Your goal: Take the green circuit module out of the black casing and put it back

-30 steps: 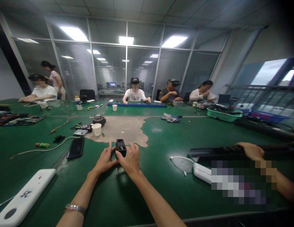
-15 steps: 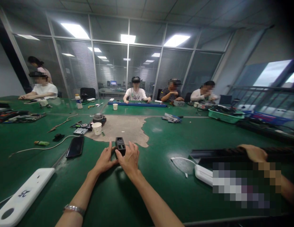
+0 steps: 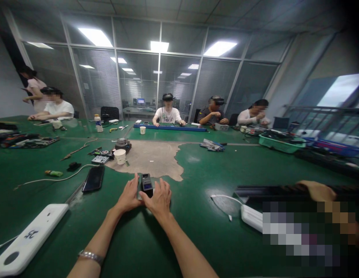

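Note:
A small black box-shaped device (image 3: 147, 184) with a bluish lit window stands between my hands, near the torn edge of the brown sheet. My left hand (image 3: 130, 195) is on its left, fingers stretched upward and thumb pointing toward the device's base. My right hand (image 3: 158, 197) is on the other side with fingers spread, its thumb across the near lower corner of the device. Whether that thumb presses on it, I cannot tell. The device's underside is partly hidden by the thumbs.
A black phone (image 3: 93, 178), a paper cup (image 3: 119, 156) and a white power bank-like slab (image 3: 31, 239) lie to the left. Rightward are a white cable (image 3: 225, 197), a black rail (image 3: 254, 191) and another person's hand (image 3: 321, 190). Several people sit across the green table.
The device has come down slightly and tilted, and its window now looks bluish. My right fingers have spread away from it. The standing person at far left has moved left.

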The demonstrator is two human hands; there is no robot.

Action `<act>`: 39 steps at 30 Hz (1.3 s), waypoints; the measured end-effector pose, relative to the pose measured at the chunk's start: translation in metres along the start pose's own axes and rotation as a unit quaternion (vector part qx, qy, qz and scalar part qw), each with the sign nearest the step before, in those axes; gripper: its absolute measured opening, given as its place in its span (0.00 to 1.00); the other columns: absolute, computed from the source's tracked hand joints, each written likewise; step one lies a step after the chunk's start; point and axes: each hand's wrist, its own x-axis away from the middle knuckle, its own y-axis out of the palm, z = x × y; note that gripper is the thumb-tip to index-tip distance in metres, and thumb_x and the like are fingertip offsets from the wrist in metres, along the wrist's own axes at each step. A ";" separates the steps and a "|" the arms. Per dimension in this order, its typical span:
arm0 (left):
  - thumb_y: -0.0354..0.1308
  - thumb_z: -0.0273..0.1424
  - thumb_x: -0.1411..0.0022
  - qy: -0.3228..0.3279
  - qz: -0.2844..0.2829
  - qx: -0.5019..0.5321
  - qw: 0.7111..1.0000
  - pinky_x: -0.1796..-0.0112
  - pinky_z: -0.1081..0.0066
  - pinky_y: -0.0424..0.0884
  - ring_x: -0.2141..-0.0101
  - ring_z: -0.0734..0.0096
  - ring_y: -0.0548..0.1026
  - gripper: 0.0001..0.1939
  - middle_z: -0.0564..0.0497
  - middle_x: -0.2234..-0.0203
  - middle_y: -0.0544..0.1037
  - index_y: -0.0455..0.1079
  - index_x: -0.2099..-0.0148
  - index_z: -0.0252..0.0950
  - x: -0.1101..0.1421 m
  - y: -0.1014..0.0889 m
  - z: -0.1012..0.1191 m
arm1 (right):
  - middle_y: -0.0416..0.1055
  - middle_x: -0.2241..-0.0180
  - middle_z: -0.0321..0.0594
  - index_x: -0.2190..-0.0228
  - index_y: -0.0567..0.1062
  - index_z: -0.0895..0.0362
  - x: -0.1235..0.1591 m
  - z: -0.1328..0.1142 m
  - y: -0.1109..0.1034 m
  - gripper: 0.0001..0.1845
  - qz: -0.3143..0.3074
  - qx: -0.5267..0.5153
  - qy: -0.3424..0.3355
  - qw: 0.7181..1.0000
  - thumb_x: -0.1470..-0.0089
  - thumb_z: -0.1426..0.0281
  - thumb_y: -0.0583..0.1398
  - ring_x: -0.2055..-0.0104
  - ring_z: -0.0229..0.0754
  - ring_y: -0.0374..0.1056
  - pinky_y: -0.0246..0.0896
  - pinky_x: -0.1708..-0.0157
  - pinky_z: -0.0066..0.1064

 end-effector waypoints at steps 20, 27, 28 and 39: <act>0.67 0.47 0.47 -0.055 -0.001 -0.016 0.998 0.35 0.38 0.36 0.32 0.40 0.52 0.67 0.39 0.34 0.64 0.20 0.25 0.37 -0.004 -0.001 0.009 | 0.68 0.40 0.56 0.56 0.80 0.59 -0.015 -0.007 -0.020 0.21 0.088 -0.061 -0.031 0.994 0.42 0.55 0.64 0.38 0.58 0.59 0.55 0.41 0.49; 0.63 0.54 0.42 -0.047 -0.018 -0.015 0.999 0.35 0.38 0.36 0.31 0.41 0.52 0.64 0.38 0.34 0.65 0.21 0.25 0.36 -0.005 -0.003 0.013 | 0.71 0.44 0.57 0.58 0.80 0.61 -0.017 0.049 -0.036 0.21 0.113 -0.039 -0.018 0.993 0.41 0.55 0.63 0.40 0.58 0.61 0.56 0.42 0.48; 0.63 0.54 0.42 -0.049 -0.020 -0.015 0.999 0.35 0.38 0.36 0.31 0.41 0.52 0.64 0.37 0.35 0.66 0.21 0.25 0.35 -0.005 -0.003 0.013 | 0.71 0.44 0.56 0.58 0.80 0.61 -0.014 0.056 -0.035 0.21 0.109 -0.034 -0.014 0.993 0.41 0.55 0.63 0.41 0.58 0.61 0.57 0.43 0.48; 0.61 0.52 0.40 -0.039 -0.031 -0.006 0.999 0.34 0.40 0.40 0.32 0.43 0.55 0.62 0.37 0.35 0.67 0.21 0.25 0.33 -0.003 -0.008 0.018 | 0.69 0.42 0.56 0.57 0.81 0.58 0.002 0.066 -0.029 0.22 0.040 0.034 0.038 0.998 0.43 0.54 0.63 0.40 0.61 0.60 0.58 0.45 0.48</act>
